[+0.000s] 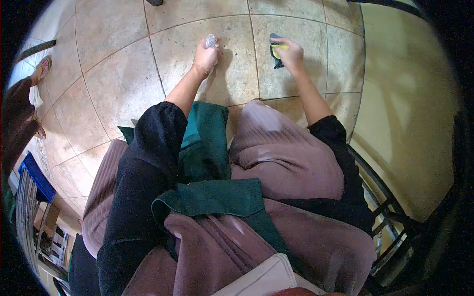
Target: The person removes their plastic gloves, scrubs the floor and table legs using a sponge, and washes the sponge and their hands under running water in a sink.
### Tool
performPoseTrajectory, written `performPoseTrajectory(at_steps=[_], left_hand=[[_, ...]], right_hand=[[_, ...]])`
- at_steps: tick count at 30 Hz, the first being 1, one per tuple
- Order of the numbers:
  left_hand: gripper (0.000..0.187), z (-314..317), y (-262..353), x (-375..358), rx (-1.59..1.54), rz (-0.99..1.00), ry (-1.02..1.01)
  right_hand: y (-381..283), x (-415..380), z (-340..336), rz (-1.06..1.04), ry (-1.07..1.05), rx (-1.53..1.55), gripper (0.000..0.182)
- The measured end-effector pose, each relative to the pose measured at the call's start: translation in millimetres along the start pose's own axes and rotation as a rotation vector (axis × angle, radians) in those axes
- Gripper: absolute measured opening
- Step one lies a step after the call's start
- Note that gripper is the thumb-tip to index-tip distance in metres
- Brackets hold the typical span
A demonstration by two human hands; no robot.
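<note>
My left hand (pixel 205 56) is closed round a clear plastic wrapping (pixel 211 40), which pokes out beyond my fingers. My right hand (pixel 292 54) clasps a black, grey and yellow object (pixel 276 53), too small to identify, jutting past my grip. Beneath both grips lies tiled floor (pixel 118 69).

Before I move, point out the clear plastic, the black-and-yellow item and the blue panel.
Clear plastic (pixel 211 41): head view, exposed upper end.
Black-and-yellow item (pixel 276 51): head view, yellow section.
Blue panel (pixel 38 178): head view, middle of its face.
</note>
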State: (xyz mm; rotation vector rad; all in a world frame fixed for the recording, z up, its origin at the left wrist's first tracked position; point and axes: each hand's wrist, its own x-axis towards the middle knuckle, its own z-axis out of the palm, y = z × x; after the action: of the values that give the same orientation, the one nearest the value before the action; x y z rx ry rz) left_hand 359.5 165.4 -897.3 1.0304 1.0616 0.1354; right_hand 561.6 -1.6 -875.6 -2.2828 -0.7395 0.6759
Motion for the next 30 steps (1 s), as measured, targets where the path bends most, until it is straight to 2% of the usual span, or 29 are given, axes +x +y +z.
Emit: performPoseTrajectory(at_steps=[1, 3, 4, 5, 6, 7, 10, 11, 14, 16, 19, 26, 28, 30], left_hand=[[0.03, 3.3, 6.5, -6.2, 0.048, -0.005, 0.023], [0.028, 12.5, 7.5, -9.3, 0.091, -0.012, 0.046], [0.026, 17.6, 7.9, -12.1, 0.061, 0.017, 0.029], [0.024, 23.0, 8.7, -14.4, 0.031, 0.047, 0.012], [0.022, 27.1, 9.4, -17.5, 0.074, -0.046, -0.041], [0.022, 34.5, 8.5, -21.8, 0.073, -0.047, -0.041], [0.021, 61.8, -13.3, -20.2, 0.093, 0.075, -0.124], [0.021, 71.2, -10.9, -24.8, -0.021, -0.082, -0.163], [0.02, 95.4, -6.7, -38.2, -0.124, -0.188, -0.227], [0.015, 106.8, -0.9, -44.1, -0.409, -0.294, -0.239], [0.015, 112.5, 8.8, -54.6, -0.437, -0.197, -0.195], [0.012, 117.9, 7.8, -49.8, -0.34, -0.154, -0.14], [0.017, 116.1, 6.9, -45.7, -0.313, -0.008, -0.172], [0.017, 116.1, 9.5, -46.0, -0.301, 0.013, -0.165]], right_hand=[[8.5, 4.9, -2.3, 0.001, 0.0, 0.0, 0.03], [29.8, 13.7, -8.9, 0.176, -0.098, 0.469, 0.031], [27.6, 14.8, -16.2, 0.236, -0.132, 0.596, 0.03], [25.5, 13.7, -21.2, 0.237, -0.134, 0.595, 0.03], [23.3, 12.5, -25.6, 0.288, -0.157, 0.751, 0.032], [23.9, 11.8, -28.3, 0.339, -0.18, 0.909, 0.034], [11.5, 3.4, -33.0, 0.341, -0.22, 1.024, 0.036], [7.2, 0.2, -31.9, 0.309, -0.257, 1.1, 0.035], [3.9, -3.8, -23.7, 0.314, -0.261, 1.279, 0.037], [9.6, -4.1, -15.8, 0.288, -0.261, 1.279, 0.037], [21.0, -4.5, -13.6, 0.277, -0.28, 1.282, 0.038], [1.3, -11.1, -15.9, 0.172, -0.256, 1.316, 0.048], [-3.2, -10.9, -17.6, 0.141, -0.229, 1.319, 0.051], [-2.2, -8.6, -19.6, 0.155, -0.325, 1.322, 0.053]])
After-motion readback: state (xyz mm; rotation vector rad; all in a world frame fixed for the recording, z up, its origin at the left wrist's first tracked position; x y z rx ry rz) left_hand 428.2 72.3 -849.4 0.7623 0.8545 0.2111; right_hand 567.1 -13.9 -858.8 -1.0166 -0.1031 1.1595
